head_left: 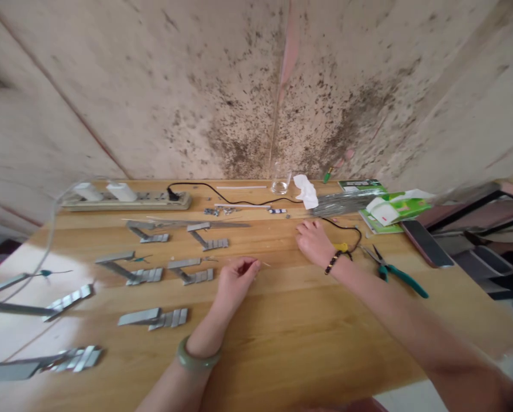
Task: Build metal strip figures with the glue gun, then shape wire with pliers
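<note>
Near the middle of the table, my left hand (237, 280) is closed in a pinch. A thin pale sliver (265, 264) pokes out from its fingertips, too small to name. My right hand (314, 243) is low over the wood further right, its fingers bent down and drawn together; what they hold, if anything, is hidden. Beside that wrist lies a yellow handle (341, 247) with a black cord (354, 230). Left of my left hand, several bent grey metal strips (198, 277) stand in rows, some with thin wires and small green parts (139, 259) attached.
A white power strip (153, 201) runs along the back left. A clear glass (279, 186), crumpled tissue (306, 191), a bundle of grey strips (346, 201) and a green tissue pack (396, 207) line the back. Green-handled pliers (404, 279) and a phone (428, 243) lie right.
</note>
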`<control>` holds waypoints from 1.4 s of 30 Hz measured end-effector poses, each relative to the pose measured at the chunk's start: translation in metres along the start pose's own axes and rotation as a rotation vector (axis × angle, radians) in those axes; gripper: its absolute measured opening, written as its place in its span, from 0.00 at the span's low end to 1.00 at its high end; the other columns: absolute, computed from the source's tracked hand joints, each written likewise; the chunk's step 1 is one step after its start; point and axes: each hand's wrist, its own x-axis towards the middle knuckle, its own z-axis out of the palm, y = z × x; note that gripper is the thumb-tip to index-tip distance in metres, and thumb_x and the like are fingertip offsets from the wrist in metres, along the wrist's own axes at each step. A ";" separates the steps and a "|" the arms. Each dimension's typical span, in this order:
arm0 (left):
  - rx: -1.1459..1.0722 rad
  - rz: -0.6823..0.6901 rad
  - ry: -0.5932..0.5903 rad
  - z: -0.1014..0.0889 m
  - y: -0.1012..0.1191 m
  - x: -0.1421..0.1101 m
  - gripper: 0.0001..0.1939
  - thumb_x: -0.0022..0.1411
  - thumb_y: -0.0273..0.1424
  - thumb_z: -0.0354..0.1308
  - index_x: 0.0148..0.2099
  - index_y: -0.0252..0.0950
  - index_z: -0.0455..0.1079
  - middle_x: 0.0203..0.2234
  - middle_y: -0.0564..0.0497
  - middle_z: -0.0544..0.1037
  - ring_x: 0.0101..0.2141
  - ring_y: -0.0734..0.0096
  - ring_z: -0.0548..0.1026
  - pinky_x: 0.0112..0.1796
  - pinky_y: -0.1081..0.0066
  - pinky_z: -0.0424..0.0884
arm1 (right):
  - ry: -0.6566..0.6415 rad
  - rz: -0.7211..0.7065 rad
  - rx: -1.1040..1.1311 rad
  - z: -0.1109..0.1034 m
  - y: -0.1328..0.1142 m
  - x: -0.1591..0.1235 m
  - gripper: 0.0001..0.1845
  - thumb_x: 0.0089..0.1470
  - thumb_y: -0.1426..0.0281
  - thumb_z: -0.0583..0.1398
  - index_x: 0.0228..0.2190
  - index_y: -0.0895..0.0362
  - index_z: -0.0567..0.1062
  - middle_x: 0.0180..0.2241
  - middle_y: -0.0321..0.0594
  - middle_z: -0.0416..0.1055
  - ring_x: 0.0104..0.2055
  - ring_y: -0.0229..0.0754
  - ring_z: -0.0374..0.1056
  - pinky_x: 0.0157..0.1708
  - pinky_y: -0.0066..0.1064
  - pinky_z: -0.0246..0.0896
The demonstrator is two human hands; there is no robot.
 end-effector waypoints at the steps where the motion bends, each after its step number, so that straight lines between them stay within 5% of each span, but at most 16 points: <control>1: 0.008 0.013 0.000 0.000 -0.002 0.000 0.13 0.49 0.39 0.62 0.28 0.33 0.76 0.16 0.54 0.73 0.19 0.75 0.67 0.23 0.76 0.62 | 0.004 -0.009 0.008 0.000 -0.002 0.004 0.13 0.58 0.78 0.53 0.28 0.62 0.77 0.38 0.53 0.72 0.47 0.55 0.59 0.44 0.46 0.49; 5: 0.027 0.030 -0.018 0.001 -0.005 -0.001 0.12 0.52 0.39 0.60 0.28 0.34 0.75 0.17 0.53 0.73 0.20 0.75 0.68 0.24 0.75 0.62 | 0.021 -0.050 0.079 -0.010 -0.017 0.031 0.11 0.59 0.75 0.55 0.31 0.62 0.77 0.36 0.51 0.74 0.44 0.51 0.64 0.42 0.40 0.52; 10: 0.102 0.068 -0.051 0.000 -0.002 -0.003 0.11 0.54 0.37 0.58 0.28 0.34 0.75 0.20 0.52 0.75 0.22 0.73 0.69 0.25 0.74 0.63 | 0.040 -0.054 0.252 -0.024 -0.050 0.100 0.09 0.57 0.71 0.57 0.30 0.58 0.79 0.32 0.42 0.78 0.35 0.43 0.70 0.34 0.31 0.57; 14: 0.156 0.074 -0.050 -0.003 -0.004 -0.002 0.10 0.54 0.35 0.57 0.30 0.33 0.75 0.21 0.50 0.77 0.22 0.72 0.70 0.25 0.74 0.65 | 0.105 -0.007 0.392 -0.026 -0.070 0.150 0.08 0.55 0.72 0.59 0.35 0.57 0.79 0.34 0.40 0.79 0.37 0.42 0.72 0.36 0.29 0.61; 18: 0.187 0.106 -0.051 -0.004 -0.007 0.000 0.10 0.54 0.34 0.57 0.31 0.34 0.76 0.22 0.49 0.78 0.23 0.71 0.72 0.26 0.74 0.67 | 0.170 0.033 0.496 -0.025 -0.070 0.154 0.13 0.54 0.76 0.58 0.41 0.60 0.78 0.39 0.44 0.78 0.40 0.43 0.73 0.40 0.31 0.65; 23: 0.231 0.167 -0.057 -0.006 -0.005 0.000 0.09 0.55 0.34 0.57 0.30 0.35 0.76 0.23 0.50 0.79 0.24 0.71 0.74 0.27 0.73 0.68 | 0.228 0.056 0.571 -0.030 -0.024 0.089 0.14 0.55 0.77 0.57 0.42 0.58 0.77 0.40 0.41 0.78 0.40 0.39 0.74 0.42 0.28 0.67; 32: 0.248 0.127 -0.011 -0.008 -0.007 0.005 0.12 0.49 0.40 0.62 0.31 0.37 0.77 0.23 0.50 0.80 0.25 0.66 0.76 0.29 0.71 0.71 | 0.276 0.385 0.491 -0.040 0.103 -0.107 0.14 0.56 0.69 0.55 0.41 0.59 0.77 0.41 0.45 0.76 0.41 0.45 0.73 0.42 0.36 0.68; 37: 0.311 0.139 -0.008 -0.008 -0.008 0.005 0.15 0.48 0.43 0.62 0.32 0.37 0.77 0.24 0.50 0.80 0.26 0.65 0.76 0.29 0.70 0.72 | 0.268 0.534 0.379 -0.009 0.112 -0.186 0.20 0.55 0.63 0.56 0.47 0.60 0.72 0.44 0.51 0.74 0.45 0.51 0.71 0.46 0.43 0.65; 42: 0.366 0.130 -0.002 -0.009 -0.003 0.003 0.15 0.48 0.44 0.61 0.32 0.38 0.76 0.24 0.51 0.80 0.26 0.65 0.76 0.29 0.70 0.72 | 0.048 0.648 0.202 0.017 0.086 -0.214 0.42 0.51 0.53 0.60 0.59 0.64 0.57 0.54 0.60 0.64 0.56 0.61 0.60 0.50 0.50 0.59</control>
